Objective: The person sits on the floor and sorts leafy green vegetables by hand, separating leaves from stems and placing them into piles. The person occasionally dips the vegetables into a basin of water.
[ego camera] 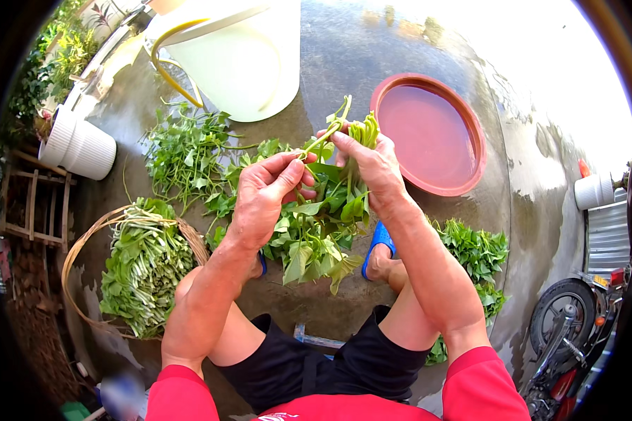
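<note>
My right hand [371,163] grips a bunch of leafy green stems [366,131], their pale cut ends pointing up and the leaves hanging below. Its thumb and index finger also pinch the upper part of a single stem [324,138]. At the lower part of that stem, the fingertips of my left hand [274,187] close on it. Below both hands, a heap of leafy greens [305,247] lies on the wet concrete between my feet. Farther off to the left sits a looser pile of vines [189,152].
A wicker basket [79,263] with bundled greens [142,273] stands by my left knee. Tied bunches [474,252] lie right of my right leg. Ahead are a red basin [480,142] of water and a white tub [242,68] with a yellow hose [160,58]. A motorcycle [563,326] is far right.
</note>
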`<action>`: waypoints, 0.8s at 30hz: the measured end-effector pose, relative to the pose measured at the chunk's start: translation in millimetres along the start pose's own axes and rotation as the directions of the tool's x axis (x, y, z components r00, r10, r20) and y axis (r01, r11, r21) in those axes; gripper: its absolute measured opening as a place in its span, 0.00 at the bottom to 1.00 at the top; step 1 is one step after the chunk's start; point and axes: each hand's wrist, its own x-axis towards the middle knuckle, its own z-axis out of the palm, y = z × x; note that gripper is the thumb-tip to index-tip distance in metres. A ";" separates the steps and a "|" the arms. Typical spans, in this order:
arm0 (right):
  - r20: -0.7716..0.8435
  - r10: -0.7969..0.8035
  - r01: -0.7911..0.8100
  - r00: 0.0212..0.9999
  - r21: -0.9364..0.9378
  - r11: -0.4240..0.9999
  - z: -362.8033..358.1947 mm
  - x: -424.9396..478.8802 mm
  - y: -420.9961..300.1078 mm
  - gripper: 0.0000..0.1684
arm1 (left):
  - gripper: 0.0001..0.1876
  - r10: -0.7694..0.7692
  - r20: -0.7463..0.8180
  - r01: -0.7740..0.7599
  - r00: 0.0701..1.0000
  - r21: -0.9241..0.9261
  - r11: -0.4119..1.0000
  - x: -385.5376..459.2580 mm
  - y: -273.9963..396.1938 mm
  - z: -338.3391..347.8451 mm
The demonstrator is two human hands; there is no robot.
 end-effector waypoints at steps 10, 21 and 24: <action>0.232 -0.631 0.472 0.740 -0.847 0.243 -37.3 21.3 6.1 0.06 | 0.13 -0.005 -0.036 0.011 0.999 0.170 0.985 2.2 6.7 -10.3; 0.091 -0.094 0.124 0.991 -0.414 0.902 -22.6 4.6 6.9 0.07 | 0.14 -0.020 -0.066 0.031 0.998 0.162 0.986 5.7 3.1 -13.5; 0.090 -0.031 0.061 0.995 -0.361 0.931 -1.3 -2.8 6.7 0.07 | 0.14 -0.014 -0.065 0.022 0.998 0.129 0.991 6.5 -1.3 -6.1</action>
